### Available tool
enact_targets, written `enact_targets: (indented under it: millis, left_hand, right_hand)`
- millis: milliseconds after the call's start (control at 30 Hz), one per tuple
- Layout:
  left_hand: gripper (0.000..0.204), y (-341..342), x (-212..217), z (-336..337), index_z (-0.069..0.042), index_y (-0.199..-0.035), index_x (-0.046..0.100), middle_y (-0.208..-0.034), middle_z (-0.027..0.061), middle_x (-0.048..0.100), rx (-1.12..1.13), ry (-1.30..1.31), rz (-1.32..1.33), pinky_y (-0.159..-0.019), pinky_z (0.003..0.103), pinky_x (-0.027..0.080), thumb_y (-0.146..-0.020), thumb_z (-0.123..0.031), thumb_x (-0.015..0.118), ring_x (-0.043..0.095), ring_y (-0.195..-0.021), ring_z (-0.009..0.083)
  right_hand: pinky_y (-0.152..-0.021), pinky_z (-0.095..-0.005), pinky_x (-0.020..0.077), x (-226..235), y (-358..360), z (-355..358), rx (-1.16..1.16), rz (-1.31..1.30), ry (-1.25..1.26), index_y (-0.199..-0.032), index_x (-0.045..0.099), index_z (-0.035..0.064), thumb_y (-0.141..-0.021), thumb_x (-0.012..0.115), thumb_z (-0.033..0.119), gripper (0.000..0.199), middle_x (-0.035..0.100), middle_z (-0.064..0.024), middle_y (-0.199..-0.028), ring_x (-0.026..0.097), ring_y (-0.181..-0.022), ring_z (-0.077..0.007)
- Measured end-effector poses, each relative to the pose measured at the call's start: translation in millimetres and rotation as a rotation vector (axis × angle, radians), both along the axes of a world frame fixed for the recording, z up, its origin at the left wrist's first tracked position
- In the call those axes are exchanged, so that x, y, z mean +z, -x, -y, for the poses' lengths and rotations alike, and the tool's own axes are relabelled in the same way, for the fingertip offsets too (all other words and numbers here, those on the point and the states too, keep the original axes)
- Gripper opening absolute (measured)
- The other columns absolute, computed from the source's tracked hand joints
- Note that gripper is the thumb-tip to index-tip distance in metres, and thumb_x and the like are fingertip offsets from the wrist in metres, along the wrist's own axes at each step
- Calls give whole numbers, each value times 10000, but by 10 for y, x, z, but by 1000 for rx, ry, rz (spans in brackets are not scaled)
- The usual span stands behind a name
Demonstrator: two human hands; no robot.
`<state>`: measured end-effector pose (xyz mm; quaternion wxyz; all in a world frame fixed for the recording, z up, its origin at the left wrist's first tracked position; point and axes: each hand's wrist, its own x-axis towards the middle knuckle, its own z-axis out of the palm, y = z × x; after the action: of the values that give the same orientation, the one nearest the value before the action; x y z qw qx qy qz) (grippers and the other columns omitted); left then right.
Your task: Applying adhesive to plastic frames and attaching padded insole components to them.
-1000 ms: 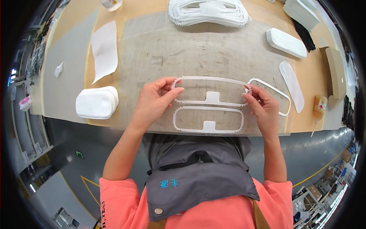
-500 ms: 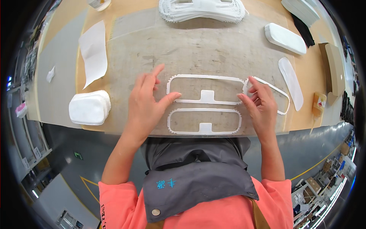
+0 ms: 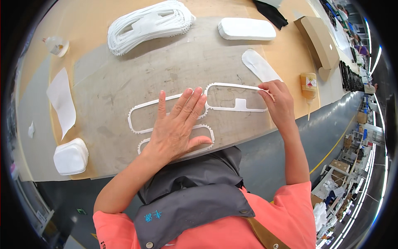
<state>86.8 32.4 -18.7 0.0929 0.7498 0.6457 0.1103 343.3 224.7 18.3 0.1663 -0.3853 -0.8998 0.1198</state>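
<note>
Three thin white oblong frames with toothed ends lie on the worn work surface. My left hand (image 3: 176,122) rests flat with fingers spread, covering parts of the upper left frame (image 3: 131,120) and the lower frame (image 3: 212,133). To the right, the third frame (image 3: 240,106) has a square tab rising from its near edge. Its toothed left end meets the end of the upper left frame beside my left fingertips. My right hand (image 3: 280,101) pinches this third frame's right end between thumb and fingers, hiding that end.
A pile of white frames (image 3: 120,35) and a white pad stack (image 3: 246,30) stand at the back. Near the right edge are an oblong white sheet (image 3: 260,65), an amber bottle (image 3: 309,85) and a cardboard box (image 3: 317,43). White pads (image 3: 71,157) and a sheet (image 3: 62,97) lie left.
My view has turned to the right. The right frame has swung from a slant nearly into line with the upper left one. My left hand has come down flat; my right hand moved to the right frame's far end.
</note>
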Motion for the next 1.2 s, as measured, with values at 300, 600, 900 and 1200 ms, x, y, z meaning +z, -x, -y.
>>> enact_targets:
  millis: [300, 600, 900, 1200]
  left_hand:
    - [1087, -16, -44, 2, -73, -1618, 263, -1699, 76, 216, 5, 59, 14, -1248, 605, -8, -845, -813, 457, 144, -1582, 230]
    - [1109, -29, -43, 23, -87, -1626, 254, -1708, 169, 123, 21, -82, -20, -1220, 641, -64, -836, -846, 428, 60, -1585, 363]
    - [1249, 95, 309, -477, -99, -1649, 106, -1717, 159, 87, 203, -260, 684, -1232, 565, 197, -736, -399, 903, 101, -1580, 378]
    - [195, 352, 521, -187, -1, -1065, 750, -1093, 75, 748, 192, 196, 1117, -985, 338, 518, -905, -111, 768, 680, -1053, 180]
  right_hand:
    - [-816, -378, 426, 9, -3, -229, 216, 190, -39, -893, 632, 104, -843, 731, 74, 115, 621, -28, -885, 605, -886, -226]
    - [-891, -403, 476, 513, -5, -166, 205, 84, -323, -881, 605, 80, -819, 740, 14, 163, 666, -27, -860, 638, -790, -224]
    - [-831, -416, 527, 1159, 203, 185, 512, -26, -399, -982, 680, 57, -711, 774, -26, 298, 660, -72, -873, 640, -800, -274]
    - [-730, -304, 524, 1210, 432, 402, 378, -212, -151, -1001, 688, 17, -790, 780, -28, 235, 659, -77, -871, 645, -788, -215]
